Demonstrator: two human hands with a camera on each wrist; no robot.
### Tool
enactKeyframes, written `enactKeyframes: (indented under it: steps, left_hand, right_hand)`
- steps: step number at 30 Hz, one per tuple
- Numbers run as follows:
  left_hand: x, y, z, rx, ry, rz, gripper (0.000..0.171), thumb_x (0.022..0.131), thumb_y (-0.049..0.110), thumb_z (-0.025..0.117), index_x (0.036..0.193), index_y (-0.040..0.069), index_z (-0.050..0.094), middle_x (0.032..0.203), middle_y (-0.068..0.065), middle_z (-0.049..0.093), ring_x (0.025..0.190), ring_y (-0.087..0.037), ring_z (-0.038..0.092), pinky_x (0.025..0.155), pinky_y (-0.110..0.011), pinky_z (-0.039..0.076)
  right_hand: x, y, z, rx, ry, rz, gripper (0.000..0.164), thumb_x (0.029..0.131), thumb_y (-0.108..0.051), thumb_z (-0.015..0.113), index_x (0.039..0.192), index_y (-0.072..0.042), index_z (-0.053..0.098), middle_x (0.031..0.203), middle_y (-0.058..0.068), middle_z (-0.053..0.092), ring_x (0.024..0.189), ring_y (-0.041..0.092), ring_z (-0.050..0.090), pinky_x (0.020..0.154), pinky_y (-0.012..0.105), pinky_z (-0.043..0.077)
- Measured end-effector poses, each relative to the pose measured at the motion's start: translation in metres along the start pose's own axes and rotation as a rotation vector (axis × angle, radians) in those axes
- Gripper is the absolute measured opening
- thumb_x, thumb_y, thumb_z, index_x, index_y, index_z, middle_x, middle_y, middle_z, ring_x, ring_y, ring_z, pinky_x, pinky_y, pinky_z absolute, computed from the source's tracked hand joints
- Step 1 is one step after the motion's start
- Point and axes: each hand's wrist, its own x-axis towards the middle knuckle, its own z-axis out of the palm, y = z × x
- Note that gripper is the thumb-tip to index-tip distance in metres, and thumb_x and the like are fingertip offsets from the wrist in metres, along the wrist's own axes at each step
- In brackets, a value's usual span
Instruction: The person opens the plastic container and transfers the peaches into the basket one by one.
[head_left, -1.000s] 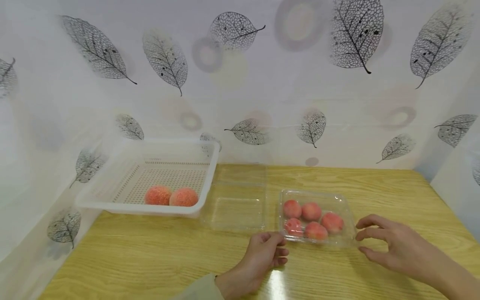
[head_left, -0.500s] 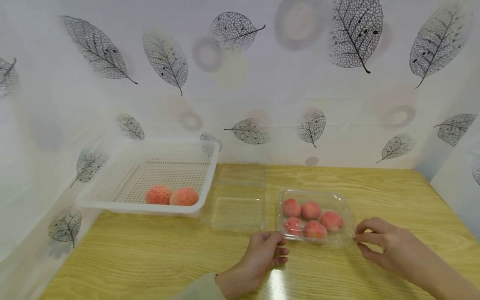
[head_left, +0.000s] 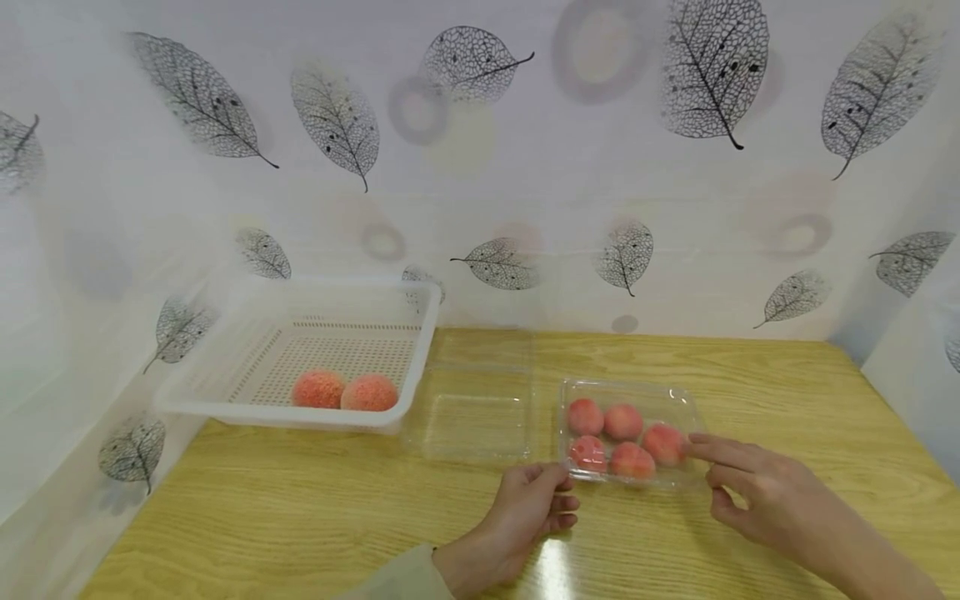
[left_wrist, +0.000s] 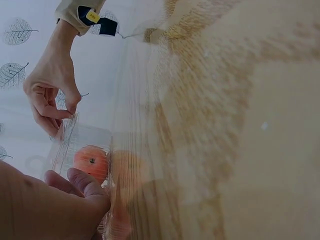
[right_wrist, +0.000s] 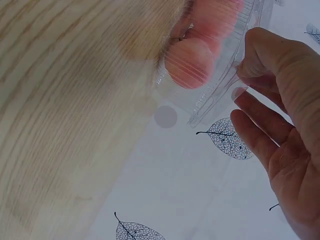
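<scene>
In the head view, a clear plastic fruit box (head_left: pixel 678 404) with several pinkish-red peaches (head_left: pixel 632 460) inside sits on the table, its lid appearing closed. My left hand (head_left: pixel 525 512) pinches the near left corner between thumb and index finger, the other fingers loosely spread. At the near right corner, my right hand (head_left: pixel 776 492) has its index finger reaching over the lid edge. The left wrist view shows the right hand's thumb and fingertips meeting on the box's rim (left_wrist: pixel 67 130). In the right wrist view, the thumb lies at the rim beside a peach (right_wrist: pixel 189 63).
To the left stands a white perforated plastic basket (head_left: pixel 300 417) holding two larger peaches (head_left: pixel 369 392). Between basket and box lies another clear plastic container (head_left: pixel 480 417), opened out. The wooden table (head_left: pixel 337 517) meets a wall cover (head_left: pixel 525 167) printed with leaves.
My right hand has come in from just right of the box to its edge, with the index finger now over the lid. My left hand has stayed on its corner.
</scene>
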Motion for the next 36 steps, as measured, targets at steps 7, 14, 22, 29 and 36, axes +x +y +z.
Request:
enactKeyframes:
  steps: [7,14,22,29,36]
  left_hand:
    - [0.000,0.001,0.000,0.001,-0.002,-0.001,0.015,0.099,0.016,0.057,0.098,0.002,0.063,0.091,0.001,0.059,0.072,-0.007,0.061,0.069,-0.020,0.057]
    - [0.000,0.001,0.000,0.000,-0.019,0.014,0.016,0.098,0.016,0.058,0.100,0.001,0.062,0.092,0.002,0.059,0.072,-0.007,0.061,0.070,-0.021,0.057]
    - [0.000,0.000,0.001,0.004,-0.024,0.019,0.014,0.097,0.013,0.057,0.102,0.001,0.061,0.093,0.001,0.059,0.073,-0.008,0.061,0.071,-0.022,0.057]
    - [0.001,0.000,0.000,0.008,-0.025,0.023,0.018,0.098,0.014,0.057,0.106,-0.001,0.060,0.094,0.000,0.060,0.074,-0.008,0.062,0.071,-0.022,0.058]
    - [0.002,0.000,-0.001,0.012,-0.016,0.014,0.014,0.098,0.013,0.057,0.103,0.001,0.062,0.092,0.001,0.059,0.073,-0.009,0.062,0.071,-0.022,0.058]
  right_hand:
    - [-0.002,-0.003,0.003,-0.003,0.012,-0.004,0.047,0.104,-0.025,0.032,0.067,-0.017,0.060,0.102,0.008,0.075,0.130,-0.013,0.050,0.052,0.002,0.028]
    - [-0.001,-0.005,0.001,-0.061,0.009,-0.012,0.049,0.104,-0.023,0.031,0.066,-0.017,0.061,0.102,0.004,0.076,0.068,0.006,0.065,0.051,0.002,0.027]
    - [-0.003,-0.004,-0.001,-0.010,-0.001,0.000,0.043,0.105,-0.021,0.033,0.070,-0.016,0.059,0.111,0.003,0.074,0.060,-0.009,0.037,0.049,0.001,0.023]
    - [0.002,-0.006,-0.004,-0.014,0.009,-0.010,0.043,0.105,-0.020,0.031,0.071,-0.014,0.057,0.101,0.009,0.075,0.060,-0.012,0.032,0.048,0.001,0.022]
    - [0.007,-0.004,-0.007,0.013,0.027,0.001,0.040,0.106,-0.023,0.035,0.076,-0.012,0.059,0.101,0.006,0.074,0.061,-0.013,0.028,0.049,0.002,0.021]
